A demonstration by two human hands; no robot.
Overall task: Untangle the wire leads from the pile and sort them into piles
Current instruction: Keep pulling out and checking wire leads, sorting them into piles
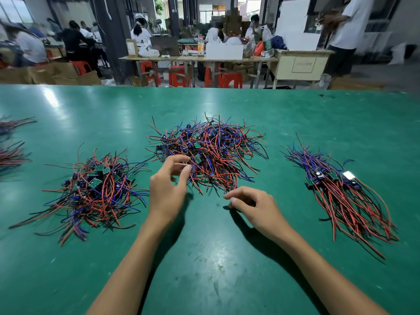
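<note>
Tangled pile (210,153) of red, blue and black wire leads — mid-table, far of both hands. Left hand (167,189) at its near-left edge, thumb and fingers curled close at the strands; whether a lead is pinched, cannot tell. Right hand (252,205) on the green table (204,258), fingers loosely curled, holding nothing. Left pile (95,189) messy; right pile (341,192) combed straight.

Bright overhead light glares on the green table (68,105); background people perhaps motion-blurred, edges bowed.
</note>
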